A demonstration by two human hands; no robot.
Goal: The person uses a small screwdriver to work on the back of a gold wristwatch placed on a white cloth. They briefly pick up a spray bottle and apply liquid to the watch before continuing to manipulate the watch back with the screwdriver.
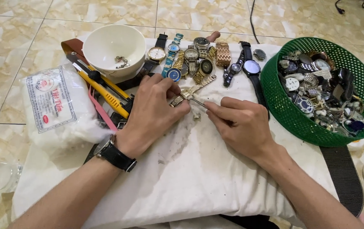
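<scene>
A gold-toned watch (189, 93) lies on the white cloth (199, 169), which shows a greyish smudge near its middle. At the cloth's far edge a white bowl (114, 44) stands beside a yellow-and-black knife (101, 87) and what looks like a pink strip (101, 111). The basket (275, 97) at the right edge is green. The wristwatch (112, 153) on the person's arm is black. The floor (16, 38) is cream marble-patterned tile.

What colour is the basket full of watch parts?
Green, a plastic mesh basket; the head view shows it clearly at the right.

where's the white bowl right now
The white bowl sits at the upper left of the head view, on the white cloth, left of the row of watches and above the yellow cutter.
</scene>
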